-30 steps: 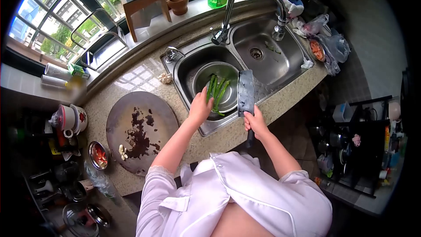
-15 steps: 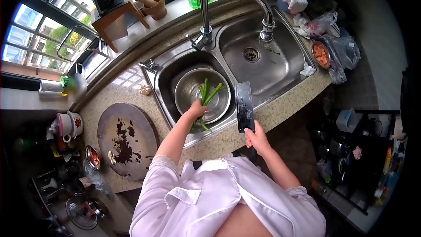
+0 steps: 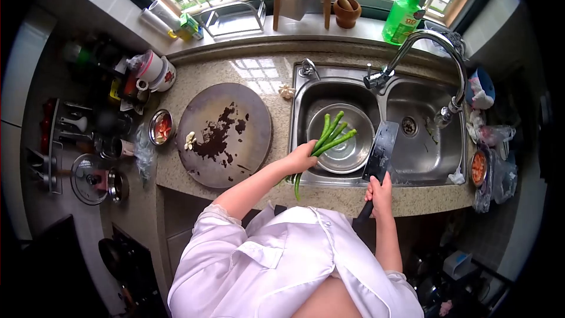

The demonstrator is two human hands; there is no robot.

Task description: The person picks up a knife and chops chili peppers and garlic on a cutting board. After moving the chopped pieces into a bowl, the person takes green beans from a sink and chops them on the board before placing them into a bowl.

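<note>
My left hand (image 3: 301, 158) is closed around a bunch of long green peppers (image 3: 334, 135). Their thick ends point over the steel basin (image 3: 367, 152) in the left sink bowl, while thin ends hang below my fingers near the counter edge. In my right hand (image 3: 380, 195) is the black handle of a cleaver (image 3: 382, 150), its wide wet blade pointing up across the sink's front and divider. To the left lies a round chopping board (image 3: 253, 135) with dark patches and some peeled garlic cloves (image 3: 189, 140) on its left side.
A small bowl of red pieces (image 3: 161, 127) stands left of the board. Garlic (image 3: 286, 92) lies beside the sink. The faucet (image 3: 453, 53) arches over the right sink bowl (image 3: 450, 159). Farther right are plastic bags (image 3: 500, 171) and a bowl of orange pieces (image 3: 478, 166).
The view has turned left, bringing the board nearer the middle. My left hand has moved the peppers back from over the basin toward the counter edge. The cleaver stays in my right hand.
</note>
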